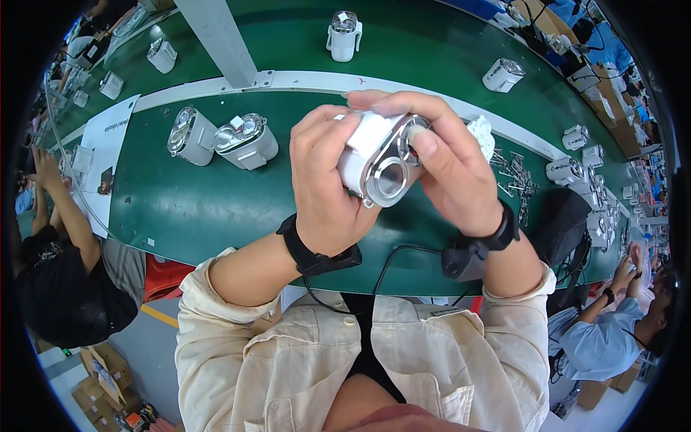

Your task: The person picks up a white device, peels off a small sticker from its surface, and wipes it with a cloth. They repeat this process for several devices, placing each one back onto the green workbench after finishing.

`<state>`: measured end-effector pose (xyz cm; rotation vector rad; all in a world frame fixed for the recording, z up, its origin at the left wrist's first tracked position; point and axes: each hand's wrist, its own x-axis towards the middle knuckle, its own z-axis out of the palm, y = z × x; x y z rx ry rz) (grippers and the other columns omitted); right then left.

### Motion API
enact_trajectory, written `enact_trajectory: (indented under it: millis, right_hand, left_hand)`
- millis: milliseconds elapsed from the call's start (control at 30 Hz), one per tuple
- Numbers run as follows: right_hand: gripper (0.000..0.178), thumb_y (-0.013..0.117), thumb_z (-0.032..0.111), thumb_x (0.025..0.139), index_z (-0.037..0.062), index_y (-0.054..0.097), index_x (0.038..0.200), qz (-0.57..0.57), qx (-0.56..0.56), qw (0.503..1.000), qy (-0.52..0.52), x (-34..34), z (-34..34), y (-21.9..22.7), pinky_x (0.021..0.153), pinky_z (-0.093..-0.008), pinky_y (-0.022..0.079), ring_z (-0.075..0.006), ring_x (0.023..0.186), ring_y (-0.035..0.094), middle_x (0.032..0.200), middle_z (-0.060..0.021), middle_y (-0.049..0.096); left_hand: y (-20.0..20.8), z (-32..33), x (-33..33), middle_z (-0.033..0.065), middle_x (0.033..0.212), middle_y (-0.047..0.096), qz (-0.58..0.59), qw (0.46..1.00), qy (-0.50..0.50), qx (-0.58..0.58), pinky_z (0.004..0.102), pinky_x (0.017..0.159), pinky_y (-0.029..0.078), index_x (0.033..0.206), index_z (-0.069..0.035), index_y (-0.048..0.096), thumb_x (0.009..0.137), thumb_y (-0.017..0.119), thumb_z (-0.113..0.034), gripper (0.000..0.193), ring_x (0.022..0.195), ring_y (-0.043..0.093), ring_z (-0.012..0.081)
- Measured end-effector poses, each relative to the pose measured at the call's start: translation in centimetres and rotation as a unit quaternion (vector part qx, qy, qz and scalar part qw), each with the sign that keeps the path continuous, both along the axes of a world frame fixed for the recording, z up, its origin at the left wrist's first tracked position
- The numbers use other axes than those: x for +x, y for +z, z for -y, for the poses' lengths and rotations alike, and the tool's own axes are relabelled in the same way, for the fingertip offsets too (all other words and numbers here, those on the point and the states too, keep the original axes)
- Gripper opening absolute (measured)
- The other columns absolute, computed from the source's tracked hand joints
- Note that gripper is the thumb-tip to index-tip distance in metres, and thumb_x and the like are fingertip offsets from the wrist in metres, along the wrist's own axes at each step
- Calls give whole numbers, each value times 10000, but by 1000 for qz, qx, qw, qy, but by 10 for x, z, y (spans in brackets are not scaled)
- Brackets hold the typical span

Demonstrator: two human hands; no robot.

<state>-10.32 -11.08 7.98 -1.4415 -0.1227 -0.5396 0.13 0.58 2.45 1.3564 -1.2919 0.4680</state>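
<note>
The unit (380, 160), white with a chrome face, is held up over the green counter (216, 216), tilted, its face toward the wearer's lower right. The left hand (320, 180) is curled round the unit's left side, partly closed. The right hand (457, 165) is bent over its right side and top, gripping, thumb pressed on the chrome face.

Left of the unit, and well apart from it, stand two other units (219, 140), close beside each other. Between them and the near edge, to the unit's lower left, runs a broad open stretch of counter — the widest room for moving. Right of the unit it is tighter: a crumpled white wrap (481, 137), a heap of metal clips (517, 180), then a black bag (563, 227) farther out. Beyond the unit, a white rail (309, 81) edges the counter — another unit (344, 36) stands past it.
</note>
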Motion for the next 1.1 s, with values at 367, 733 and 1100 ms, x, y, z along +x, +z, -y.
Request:
enact_trajectory:
  millis: [367, 733, 1100]
  right_hand:
    - [302, 488, 239, 993, 18, 529, 1194, -58, 164, 983, 55, -2, 14, -12, 970, -344, 453, -212, 1146, 545, 1242, -140, 550]
    - [263, 487, 207, 995, 22, 556, 1169, -68, 17, 997, 45, -2, 2, -18, 892, -270, 463, -136, 1050, 569, 1188, -89, 580]
    - [359, 523, 192, 962, 13, 535, 1273, -71, 201, 968, 135, -8, 6, 3, 979, -355, 446, -227, 1139, 562, 1264, -157, 550]
  left_hand:
    - [-1, 6, 2, 158, 1143, 521, -171, 977, -106, 63, 388, 861, 454, 1246, -31, 461, 670, 824, -131, 688, 1049, 526, 323]
    - [-10, 5, 5, 154, 1098, 595, -77, 993, -76, 41, 355, 780, 516, 1250, -9, 481, 614, 888, -201, 779, 899, 621, 303]
    - [-13, 5, 12, 187, 1188, 536, -12, 994, -98, -50, 373, 901, 476, 1245, -16, 474, 596, 911, -218, 808, 1052, 567, 316]
